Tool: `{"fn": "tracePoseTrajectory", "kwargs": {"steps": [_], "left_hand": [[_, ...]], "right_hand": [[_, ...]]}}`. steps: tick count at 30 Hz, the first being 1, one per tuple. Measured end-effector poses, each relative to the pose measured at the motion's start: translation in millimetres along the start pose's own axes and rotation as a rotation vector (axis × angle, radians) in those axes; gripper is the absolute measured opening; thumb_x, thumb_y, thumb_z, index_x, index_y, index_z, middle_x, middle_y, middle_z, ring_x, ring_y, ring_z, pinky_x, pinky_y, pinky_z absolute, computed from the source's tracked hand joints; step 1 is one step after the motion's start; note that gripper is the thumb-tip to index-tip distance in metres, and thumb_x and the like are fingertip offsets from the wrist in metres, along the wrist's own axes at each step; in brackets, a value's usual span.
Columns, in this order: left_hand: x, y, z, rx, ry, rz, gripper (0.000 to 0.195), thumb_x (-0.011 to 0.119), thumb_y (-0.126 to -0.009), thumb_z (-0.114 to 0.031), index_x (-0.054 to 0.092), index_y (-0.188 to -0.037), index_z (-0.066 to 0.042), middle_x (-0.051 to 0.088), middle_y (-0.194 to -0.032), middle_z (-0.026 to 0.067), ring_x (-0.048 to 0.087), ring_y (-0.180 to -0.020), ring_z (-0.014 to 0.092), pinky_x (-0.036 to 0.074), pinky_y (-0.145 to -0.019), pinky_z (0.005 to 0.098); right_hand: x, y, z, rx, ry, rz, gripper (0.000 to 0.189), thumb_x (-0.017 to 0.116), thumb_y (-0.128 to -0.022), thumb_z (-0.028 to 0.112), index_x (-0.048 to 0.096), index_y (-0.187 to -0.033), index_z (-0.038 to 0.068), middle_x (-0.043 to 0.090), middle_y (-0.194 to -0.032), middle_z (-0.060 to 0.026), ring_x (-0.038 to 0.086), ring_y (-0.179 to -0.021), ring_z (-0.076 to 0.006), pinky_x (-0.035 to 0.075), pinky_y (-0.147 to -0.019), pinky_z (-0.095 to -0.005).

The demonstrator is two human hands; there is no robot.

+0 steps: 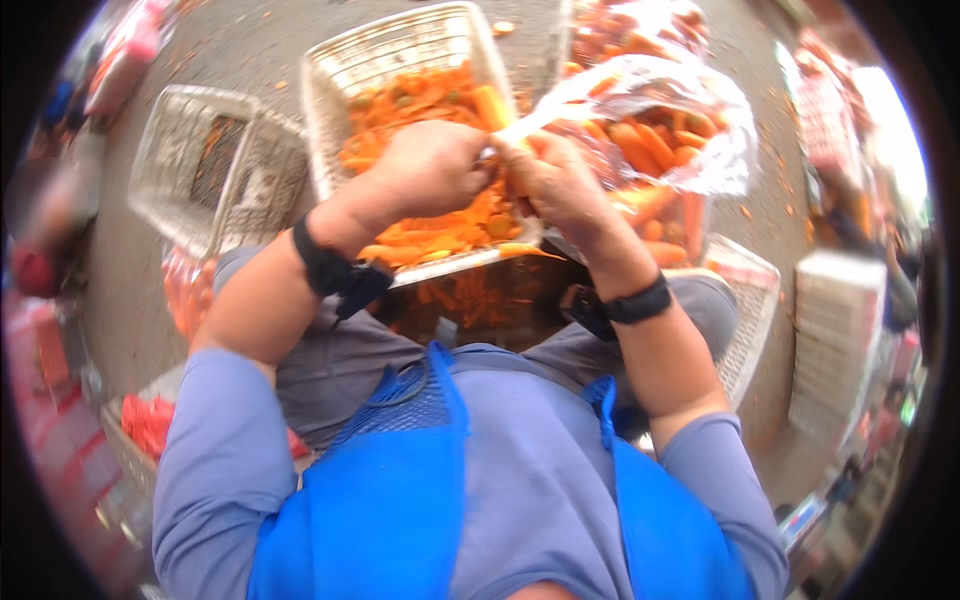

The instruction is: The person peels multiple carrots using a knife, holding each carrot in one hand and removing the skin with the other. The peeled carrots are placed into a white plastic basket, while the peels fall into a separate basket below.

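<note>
My left hand [435,169] is curled into a fist above a white plastic crate [405,34] of orange carrot peelings [420,97]. A small shiny spot shows at its fingers, too blurred to name. Close beside it, my right hand [559,184] is closed, with a whitish band of plastic at its fingertips. This band runs up to the rim of a clear plastic bag [720,165] full of carrots [645,146]. Just beyond the hands, a thick carrot [491,109] leans at the crate's right side. Something orange shows under my right fingers, mostly hidden.
White crates [180,172] stand at the left, near a bag of carrots [187,289]. More bagged carrots [637,30] lie at the far right. Another crate [750,300] is beside my right knee; stacked white crates [836,330] stand farther right. Orange scraps dot the pavement [247,49].
</note>
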State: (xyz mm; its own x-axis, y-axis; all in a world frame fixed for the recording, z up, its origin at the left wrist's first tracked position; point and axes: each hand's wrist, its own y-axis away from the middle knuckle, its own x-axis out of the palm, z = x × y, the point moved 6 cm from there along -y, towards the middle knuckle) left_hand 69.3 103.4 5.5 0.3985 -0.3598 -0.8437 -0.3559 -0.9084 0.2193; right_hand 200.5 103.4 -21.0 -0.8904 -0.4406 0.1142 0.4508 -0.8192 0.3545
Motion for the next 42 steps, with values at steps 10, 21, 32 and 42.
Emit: {"fn": "tracePoseTrajectory", "kwargs": {"steps": [10, 21, 32, 42], "left_hand": [[-8.5, 7.2, 18.3, -0.061, 0.728, 0.330, 0.016, 0.075, -0.090, -0.015, 0.064, -0.090, -0.003, 0.056, -0.063, -0.0029, 0.059, -0.053, 0.007, 0.044, -0.046, 0.0220], [-23.6, 3.7, 2.4, -0.015, 0.577, 0.132, 0.035, 0.055, -0.084, -0.005, 0.059, -0.119, -0.002, 0.059, -0.075, -0.0005, 0.056, -0.059, 0.008, 0.045, -0.049, 0.0240], [-26.3, -1.3, 17.2, -0.070, 0.693, 0.048, 0.013, 0.062, -0.098, -0.013, 0.063, -0.105, -0.003, 0.056, -0.071, -0.0035, 0.053, -0.061, 0.005, 0.043, -0.053, 0.0214], [-33.5, -2.1, 29.4, -0.019, 0.499, -0.017, 0.013, 0.061, -0.096, -0.004, 0.063, -0.108, 0.001, 0.057, -0.079, -0.0026, 0.054, -0.070, 0.006, 0.045, -0.064, 0.0240]], "right_hand": [[-70.1, 60.1, 63.9, -0.216, 0.471, -0.241, 0.038, 0.069, -0.096, 0.037, 0.072, -0.100, -0.001, 0.065, -0.074, -0.0061, 0.060, -0.062, -0.0100, 0.049, -0.054, -0.0271], [-242.7, 299.7, 70.5, -0.197, 0.650, -1.096, 0.034, 0.076, -0.089, 0.024, 0.069, -0.109, -0.003, 0.073, -0.097, -0.0141, 0.070, -0.089, -0.0191, 0.056, -0.079, -0.0317], [-236.0, 70.3, 42.6, 0.236, 0.628, -0.214, 0.022, 0.066, -0.097, 0.025, 0.068, -0.108, 0.006, 0.069, -0.089, -0.0034, 0.067, -0.075, -0.0114, 0.053, -0.067, -0.0265], [-238.1, -50.4, -6.3, 0.175, 1.452, -0.028, 0.055, 0.076, -0.081, 0.029, 0.064, -0.128, 0.003, 0.068, -0.124, -0.0199, 0.063, -0.117, -0.0351, 0.050, -0.099, -0.0396]]}}
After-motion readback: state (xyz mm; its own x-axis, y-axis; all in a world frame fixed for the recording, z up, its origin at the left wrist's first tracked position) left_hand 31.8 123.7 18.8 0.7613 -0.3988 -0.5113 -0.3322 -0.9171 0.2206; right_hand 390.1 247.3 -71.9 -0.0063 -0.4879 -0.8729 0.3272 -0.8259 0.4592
